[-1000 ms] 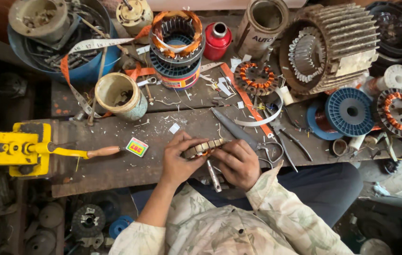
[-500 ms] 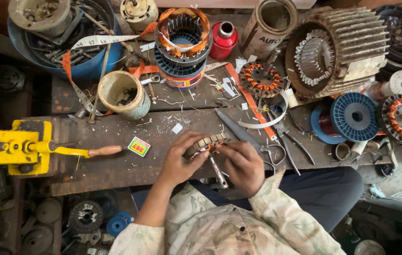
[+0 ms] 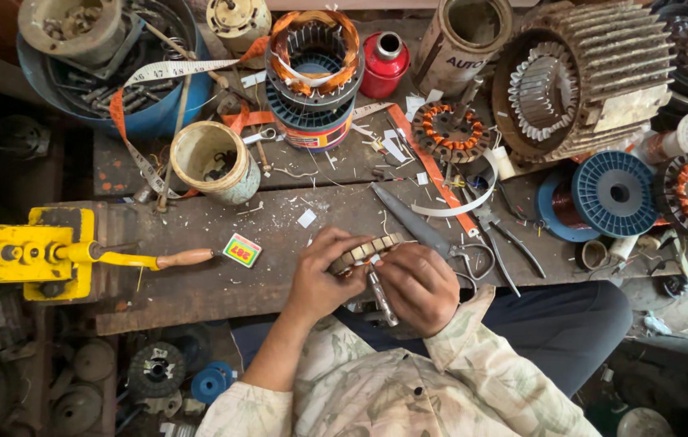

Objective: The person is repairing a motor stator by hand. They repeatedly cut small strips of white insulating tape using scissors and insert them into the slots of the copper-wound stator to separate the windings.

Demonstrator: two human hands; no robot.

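Both hands meet at the near edge of the wooden workbench (image 3: 198, 283). The left hand (image 3: 319, 275) curls closed around a small ribbed stator piece (image 3: 364, 251), held between the 2 hands. The right hand (image 3: 421, 283) grips what seems a slim metal tool (image 3: 382, 301) beneath it.
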